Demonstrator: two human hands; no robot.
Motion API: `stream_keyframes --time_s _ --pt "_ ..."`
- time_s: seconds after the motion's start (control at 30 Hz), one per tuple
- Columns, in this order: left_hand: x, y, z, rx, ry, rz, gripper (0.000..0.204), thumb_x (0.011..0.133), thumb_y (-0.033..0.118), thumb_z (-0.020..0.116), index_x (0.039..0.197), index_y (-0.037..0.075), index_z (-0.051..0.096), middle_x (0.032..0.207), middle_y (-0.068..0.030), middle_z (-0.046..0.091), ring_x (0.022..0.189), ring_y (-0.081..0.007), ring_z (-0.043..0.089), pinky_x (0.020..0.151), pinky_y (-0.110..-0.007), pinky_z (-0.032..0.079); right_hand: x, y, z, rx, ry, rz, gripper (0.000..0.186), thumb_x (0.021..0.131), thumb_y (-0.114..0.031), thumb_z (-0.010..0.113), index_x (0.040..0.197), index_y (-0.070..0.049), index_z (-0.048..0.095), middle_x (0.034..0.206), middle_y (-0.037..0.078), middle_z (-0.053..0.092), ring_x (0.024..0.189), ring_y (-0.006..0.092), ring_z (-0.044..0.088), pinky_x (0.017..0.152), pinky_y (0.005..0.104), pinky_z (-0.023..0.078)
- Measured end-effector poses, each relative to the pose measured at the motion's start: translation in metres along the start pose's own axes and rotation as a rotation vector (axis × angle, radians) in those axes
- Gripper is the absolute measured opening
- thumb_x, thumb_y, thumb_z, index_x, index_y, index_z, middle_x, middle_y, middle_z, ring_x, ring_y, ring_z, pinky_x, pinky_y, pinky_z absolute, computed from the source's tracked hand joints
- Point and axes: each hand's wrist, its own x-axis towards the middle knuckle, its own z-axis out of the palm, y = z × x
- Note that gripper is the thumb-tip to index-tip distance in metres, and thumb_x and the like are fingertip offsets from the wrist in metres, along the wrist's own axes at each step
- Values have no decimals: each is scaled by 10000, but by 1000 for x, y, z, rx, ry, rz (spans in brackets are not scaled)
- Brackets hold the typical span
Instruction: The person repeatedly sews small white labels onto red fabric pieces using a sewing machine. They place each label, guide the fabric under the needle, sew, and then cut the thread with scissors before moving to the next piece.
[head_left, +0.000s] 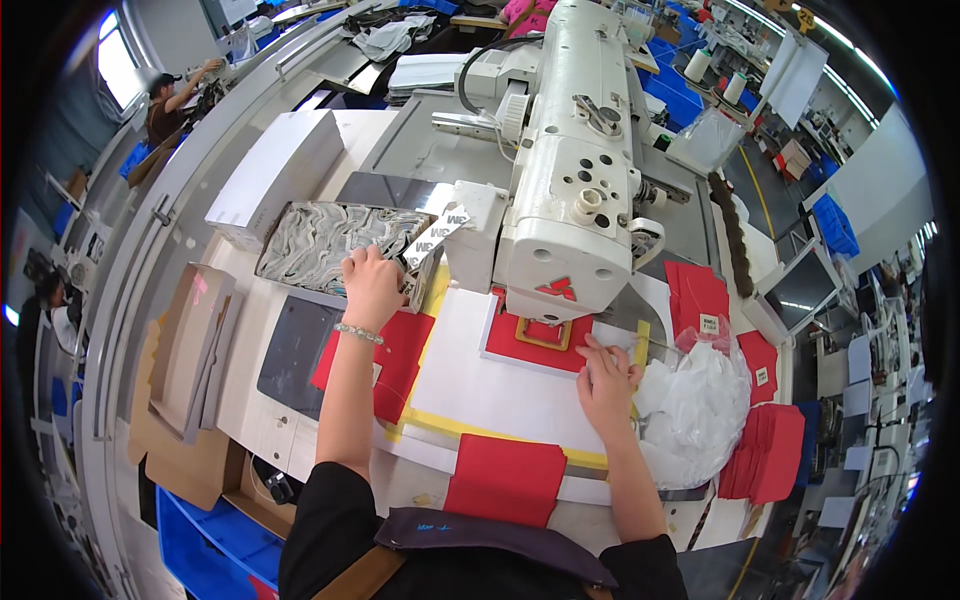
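My left hand [370, 287], a beaded bracelet at its wrist, is at the near right edge of a box packed with folded grey-white strips [335, 240]. Its fingers are bent together, and what they hold, if anything, is hidden. A printed white strip [437, 238] slants up from the box toward the sewing machine [570, 220]. My right hand [606, 382] rests with fingers stretched out and apart beside a yellow frame [545, 334]. That frame lies on a red fabric piece [505, 338] under the machine head, on a white board [470, 385] with yellow-taped edges.
Red pieces lie left of the board [400, 365], at the front edge [505, 478] and stacked at right [765, 450]. A crumpled clear plastic bag [695, 415] sits right of my right hand. At left are a white box [280, 175] and an open carton [190, 350].
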Motion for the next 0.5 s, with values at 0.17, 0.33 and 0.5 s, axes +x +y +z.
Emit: stream_keyframes --time_s 0.17,0.33,0.5 --pt "12 0 12 85 2 13 129 555 160 773 657 167 695 861 -50 636 1019 -283 488 866 -420 329 0 -1 0 -2 -10 -4 349 763 -75 646 1101 -162 635 1297 -25 608 1121 208 517 897 402 281" --pt "17 3 4 16 -19 31 92 623 111 720 712 111 747 980 -88 610 1010 -281 522 893 -413 363 -2 1 1 11 -2 1 348 769 -77 645 1105 -164 631 1299 -23 607 1127 211 515 916 408 278" --pt "11 0 -3 -85 69 14 72 603 131 718 674 137 726 913 -66 622 977 -276 529 870 -420 350 -1 0 0 31 4 -10 330 780 -84 643 1101 -159 632 1295 -9 608 1146 217 513 924 425 274"
